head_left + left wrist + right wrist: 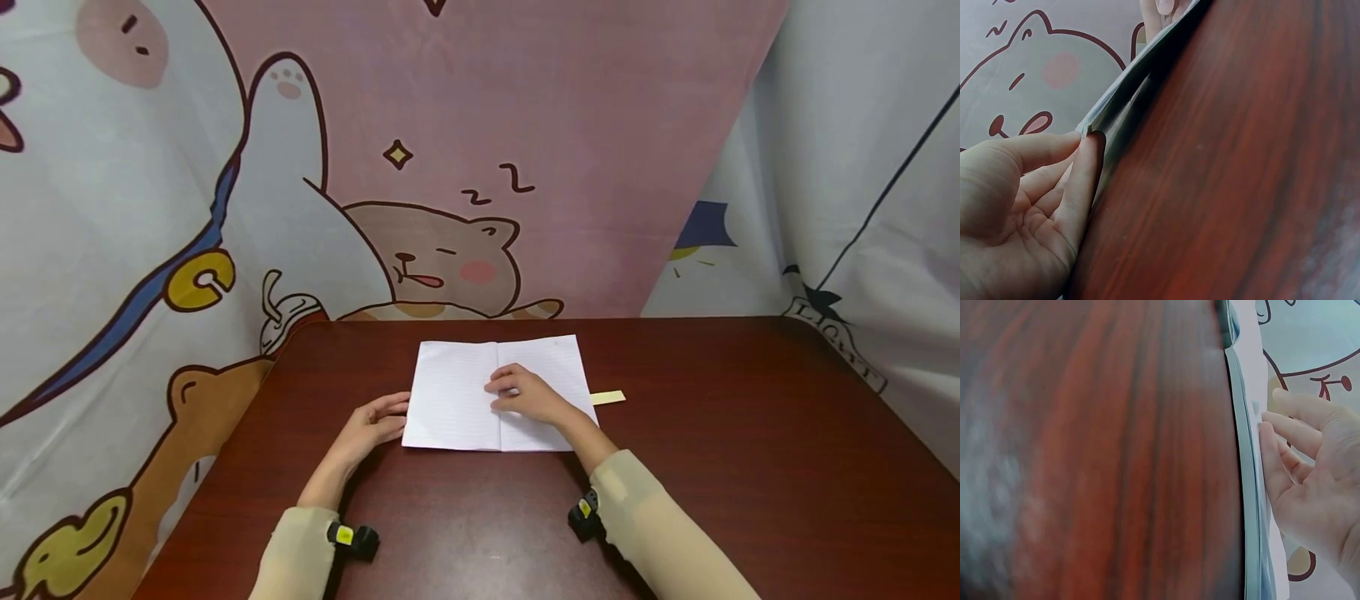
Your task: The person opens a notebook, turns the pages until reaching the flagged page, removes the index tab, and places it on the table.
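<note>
- Notebook (453,400): open flat on the dark red-brown table (720,408), near its far edge; pages white with faint ruled lines.
- Left hand (367,429): at the notebook's left edge; my thumb lies above and a finger below, clamped on that edge.
- Right hand (528,396): my fingers are loosely bent, their tips on the paper beside the centre fold. I cannot tell whether a leaf is caught between thumb and finger.
- Lettering (840,346): printed on the cloth at the table's right edge, slanted; appears to read "LIGHT", too small to confirm.
- Z marks (517,177): two, printed above the sleeping animal (453,262) on the backdrop cloth (600,125).
- Wrist cameras (356,540): black, one below each hand, each with a yellow label; any print is too small to read.
- Yellow strip (608,397): projects from the notebook's right edge onto the table.
- Obstruction: my right hand covers part of the fold and right page; my right forearm (588,437) crosses the near right corner.
</note>
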The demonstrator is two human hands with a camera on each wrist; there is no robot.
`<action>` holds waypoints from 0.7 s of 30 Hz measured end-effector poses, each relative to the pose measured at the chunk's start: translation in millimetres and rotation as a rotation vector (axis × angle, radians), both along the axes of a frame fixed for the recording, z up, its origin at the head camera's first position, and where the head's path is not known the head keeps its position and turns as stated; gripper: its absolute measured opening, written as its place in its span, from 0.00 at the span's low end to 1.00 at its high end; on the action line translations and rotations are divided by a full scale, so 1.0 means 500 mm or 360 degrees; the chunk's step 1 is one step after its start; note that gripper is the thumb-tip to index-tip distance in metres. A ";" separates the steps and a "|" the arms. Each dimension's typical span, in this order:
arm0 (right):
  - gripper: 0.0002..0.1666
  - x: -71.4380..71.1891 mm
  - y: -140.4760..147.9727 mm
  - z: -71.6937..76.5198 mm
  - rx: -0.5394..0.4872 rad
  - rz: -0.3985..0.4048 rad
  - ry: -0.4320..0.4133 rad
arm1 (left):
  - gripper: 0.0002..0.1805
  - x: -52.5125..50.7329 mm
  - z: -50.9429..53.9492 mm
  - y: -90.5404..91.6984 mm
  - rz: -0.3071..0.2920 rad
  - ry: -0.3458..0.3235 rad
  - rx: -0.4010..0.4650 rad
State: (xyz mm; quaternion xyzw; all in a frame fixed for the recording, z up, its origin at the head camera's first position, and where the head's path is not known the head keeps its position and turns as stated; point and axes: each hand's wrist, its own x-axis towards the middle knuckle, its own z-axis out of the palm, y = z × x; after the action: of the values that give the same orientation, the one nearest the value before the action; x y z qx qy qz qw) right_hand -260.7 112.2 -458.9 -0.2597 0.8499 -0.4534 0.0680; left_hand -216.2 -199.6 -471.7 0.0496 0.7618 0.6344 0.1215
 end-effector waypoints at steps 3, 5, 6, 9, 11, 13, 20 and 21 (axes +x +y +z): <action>0.18 -0.003 0.003 -0.002 -0.0017 -0.0006 -0.0030 | 0.28 -0.001 0.001 0.001 -0.0001 -0.0001 -0.0002; 0.19 -0.003 0.006 -0.001 -0.0042 -0.0008 -0.0054 | 0.27 -0.001 0.002 0.002 0.0009 -0.0012 0.0003; 0.19 -0.003 0.007 0.000 -0.0060 -0.0006 -0.0061 | 0.27 -0.001 0.002 0.002 0.0012 -0.0012 0.0004; 0.19 -0.002 0.014 0.001 -0.0110 0.0004 -0.0060 | 0.28 0.000 0.002 0.002 0.0000 -0.0009 -0.0011; 0.19 -0.001 0.020 0.003 -0.0136 -0.0008 -0.0057 | 0.28 0.000 0.002 0.003 0.0003 -0.0017 -0.0014; 0.18 -0.002 0.028 0.004 -0.0145 -0.0026 -0.0026 | 0.28 -0.001 0.002 0.003 -0.0001 -0.0017 -0.0022; 0.17 -0.014 0.058 -0.006 -0.0195 -0.0181 0.0049 | 0.28 -0.002 0.001 0.001 0.0015 -0.0029 -0.0030; 0.17 -0.016 0.062 -0.008 -0.0197 -0.0211 0.0061 | 0.28 -0.002 0.001 0.001 0.0018 -0.0030 -0.0031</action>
State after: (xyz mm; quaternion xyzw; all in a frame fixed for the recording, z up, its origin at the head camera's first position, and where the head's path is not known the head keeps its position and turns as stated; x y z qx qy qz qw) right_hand -268.7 143.0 -462.8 -0.2153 0.8367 -0.5036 0.0052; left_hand -217.1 -199.2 -471.3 0.0383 0.7671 0.6279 0.1256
